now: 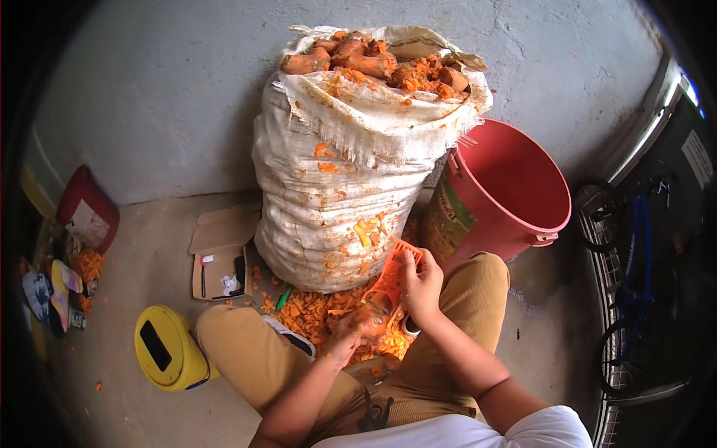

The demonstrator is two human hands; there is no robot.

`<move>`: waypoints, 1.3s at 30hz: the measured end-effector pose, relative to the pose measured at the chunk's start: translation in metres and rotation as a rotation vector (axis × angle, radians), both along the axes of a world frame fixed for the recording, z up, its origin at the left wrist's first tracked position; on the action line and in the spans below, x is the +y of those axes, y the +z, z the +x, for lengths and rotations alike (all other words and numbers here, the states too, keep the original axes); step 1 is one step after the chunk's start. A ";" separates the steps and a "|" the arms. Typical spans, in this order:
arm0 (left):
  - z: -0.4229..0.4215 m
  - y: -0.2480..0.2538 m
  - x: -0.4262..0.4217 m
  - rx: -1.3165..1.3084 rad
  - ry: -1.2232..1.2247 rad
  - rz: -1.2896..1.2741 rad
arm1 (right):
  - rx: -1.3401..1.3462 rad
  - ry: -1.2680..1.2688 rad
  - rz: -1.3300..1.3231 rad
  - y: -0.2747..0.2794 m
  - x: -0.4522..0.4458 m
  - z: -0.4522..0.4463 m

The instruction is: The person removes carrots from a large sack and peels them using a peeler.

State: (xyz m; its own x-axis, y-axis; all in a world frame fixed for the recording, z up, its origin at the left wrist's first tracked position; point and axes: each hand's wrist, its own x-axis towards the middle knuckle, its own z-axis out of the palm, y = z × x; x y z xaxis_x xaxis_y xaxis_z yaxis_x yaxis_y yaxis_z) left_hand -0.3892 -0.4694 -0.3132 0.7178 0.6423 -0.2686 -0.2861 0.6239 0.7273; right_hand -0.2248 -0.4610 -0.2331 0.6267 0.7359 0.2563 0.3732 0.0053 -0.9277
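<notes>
My right hand (423, 287) grips an orange perforated plastic tool (394, 263), like a flat grater, between thumb and fingers. Lower and to its left, my left hand (355, 331) is closed around a brownish-orange root piece (381, 300), partly hidden by the fingers. The tool's lower end meets or overlaps this piece; whether they touch, I cannot tell. Orange shavings (306, 312) are heaped on the floor between my legs, under both hands. Just ahead stands a tall white woven sack (328, 201), filled to the top with orange roots (366, 60) and pulp.
A red bucket (515, 172) leans close at the sack's right. On the left are an open cardboard box (216, 239) with small items, a yellow bucket (168, 336) with a black phone on its lid, and a dark red container (89, 209). A blue bicycle (638, 269) stands far right.
</notes>
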 end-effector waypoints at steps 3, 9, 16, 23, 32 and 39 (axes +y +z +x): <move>0.001 -0.001 0.000 0.009 0.023 0.007 | 0.024 -0.007 0.102 -0.001 0.001 -0.003; 0.000 -0.002 0.002 0.035 0.027 -0.014 | -0.383 -0.067 0.049 -0.014 0.010 0.015; -0.004 0.011 0.000 0.023 0.019 0.063 | -0.200 -0.453 0.094 -0.003 0.034 0.089; -0.002 0.007 0.001 -0.071 0.039 -0.062 | -0.228 0.005 0.208 -0.001 -0.001 0.006; -0.012 0.003 0.003 -0.146 0.031 -0.129 | -0.336 -0.554 0.169 -0.006 0.033 0.099; -0.005 -0.001 0.004 -0.078 0.034 -0.084 | -0.103 -0.174 0.279 0.016 0.010 0.061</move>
State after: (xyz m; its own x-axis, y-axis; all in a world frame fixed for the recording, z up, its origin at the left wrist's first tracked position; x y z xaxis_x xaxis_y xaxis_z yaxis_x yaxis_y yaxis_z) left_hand -0.3946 -0.4654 -0.3140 0.7169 0.6442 -0.2667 -0.3621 0.6709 0.6471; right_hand -0.1635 -0.4507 -0.2170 0.6968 0.5130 0.5013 0.4826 0.1817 -0.8568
